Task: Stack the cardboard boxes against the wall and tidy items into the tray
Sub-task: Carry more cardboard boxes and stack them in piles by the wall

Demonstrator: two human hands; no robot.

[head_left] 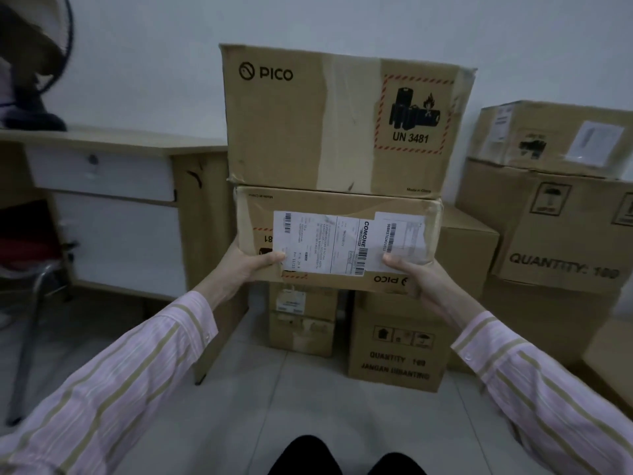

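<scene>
Pale smooth wall [342, 22] stands behind two stacked boxes of creased brown cardboard, where the left hand [251, 264] and right hand [416, 275] grip the lower box [342, 204], with white paper labels, by its bottom corners, and the upper box [325, 125] rests on it.

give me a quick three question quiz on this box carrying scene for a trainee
1. True or false: the upper brown cardboard PICO box carries a UN 3481 battery warning mark.
2. Which way up is the lower brown cardboard box with the white shipping label? A) upright B) upside down C) standing on its end
3. Fill in: the left hand and the right hand both grip the lower box at its ____ edge.

Key: 1 true (the mark is on its front, at the right). 2 B (its PICO logo reads inverted). 3 bottom.
</scene>
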